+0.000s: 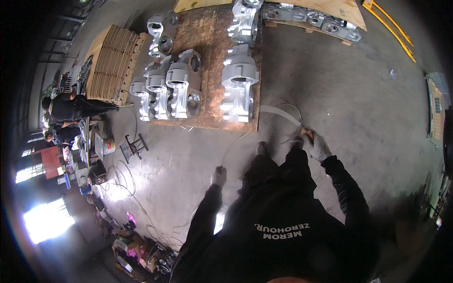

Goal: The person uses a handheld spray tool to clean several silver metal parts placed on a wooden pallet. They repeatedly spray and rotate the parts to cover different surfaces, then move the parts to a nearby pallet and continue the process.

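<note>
My right hand (pixel 318 145), in a pale glove with darker fingertips, is closed on a flat, whitish packing strap (pixel 281 112). The strap runs from the right edge of a wooden board (pixel 212 118) to that hand, and a thin loop of it curves above the floor. My left hand (pixel 219 176), also gloved, is closed around a thin strip that rises toward the board's near edge; it looks like the same strap seen edge-on. Grey metal castings (pixel 239 85) with round bores stand on the board in two groups, a gap between them.
More castings (pixel 325 22) lie on a pallet at the far right. Folded cardboard (pixel 113 66) is stacked at the left. A small black metal stand (pixel 134 148) and loose strapping (pixel 123 181) lie on the floor. Another person (pixel 71 108) is at a cluttered bench. Yellow bars (pixel 390 28) stand far right.
</note>
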`<move>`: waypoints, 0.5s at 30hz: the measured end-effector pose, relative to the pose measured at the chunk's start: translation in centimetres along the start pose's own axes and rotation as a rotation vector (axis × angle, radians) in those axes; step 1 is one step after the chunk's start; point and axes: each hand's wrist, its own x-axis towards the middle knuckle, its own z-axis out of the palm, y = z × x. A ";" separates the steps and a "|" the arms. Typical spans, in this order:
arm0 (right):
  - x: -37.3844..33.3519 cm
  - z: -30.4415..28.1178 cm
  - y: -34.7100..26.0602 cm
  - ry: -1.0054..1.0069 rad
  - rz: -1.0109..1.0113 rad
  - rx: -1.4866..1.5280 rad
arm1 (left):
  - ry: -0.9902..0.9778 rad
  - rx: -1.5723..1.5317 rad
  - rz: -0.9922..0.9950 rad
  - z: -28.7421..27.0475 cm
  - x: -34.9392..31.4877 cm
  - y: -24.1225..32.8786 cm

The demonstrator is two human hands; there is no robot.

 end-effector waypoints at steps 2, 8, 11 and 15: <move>0.7 -0.2 -4.4 0.094 -0.030 -0.209 | -0.018 -0.075 0.047 -1.2 4.9 6.6; 5.6 4.5 -7.9 -0.050 -0.026 -0.536 | 0.257 -0.205 0.360 -7.7 19.4 20.8; 6.7 5.2 -9.1 -0.096 -0.334 -0.450 | 0.276 -0.075 0.584 -10.5 20.9 31.1; 9.4 4.4 -14.2 -0.364 0.228 -0.438 | 0.270 0.099 0.687 -12.0 24.2 36.6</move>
